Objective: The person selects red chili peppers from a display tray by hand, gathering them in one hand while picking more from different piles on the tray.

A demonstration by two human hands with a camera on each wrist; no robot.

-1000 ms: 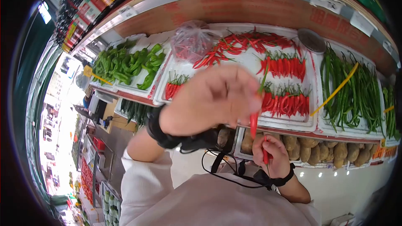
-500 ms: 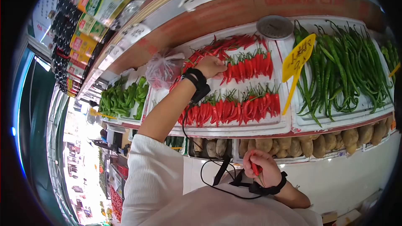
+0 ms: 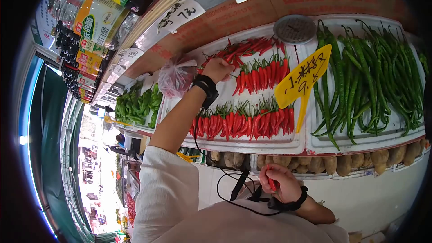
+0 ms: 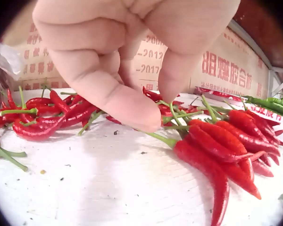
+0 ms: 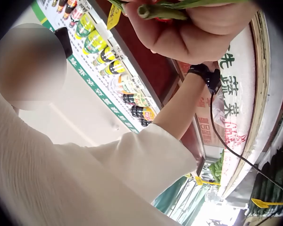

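Observation:
In the head view my left hand (image 3: pixel 218 69) reaches over the white foam tray (image 3: pixel 279 145), at the left end of the upper row of red chili peppers (image 3: pixel 263 75). The left wrist view shows its thumb and finger pinching the green stem of a red chili pepper (image 4: pixel 205 165), which lies against the row's end. Close to my body, my right hand (image 3: pixel 281 182) grips red chili peppers (image 3: pixel 271 181) in curled fingers. Green stems (image 5: pixel 162 12) stick out of that grip in the right wrist view. Loose red chili peppers (image 4: pixel 52 115) lie behind and beside the left hand.
A second row of red chili peppers (image 3: pixel 243 125) lines the tray's front. A knotted plastic bag (image 3: pixel 176 78), a round grey dish (image 3: pixel 294 29) and a yellow price sign (image 3: pixel 303 76) stand around. Long green peppers (image 3: pixel 364 81) lie at right, potatoes (image 3: pixel 344 164) below. A cable (image 3: pixel 198 144) trails from the left wrist.
My left hand went from holding a red chili pepper up before my body to the upper row, then slightly left. My right hand keeps its grip. The head view has turned.

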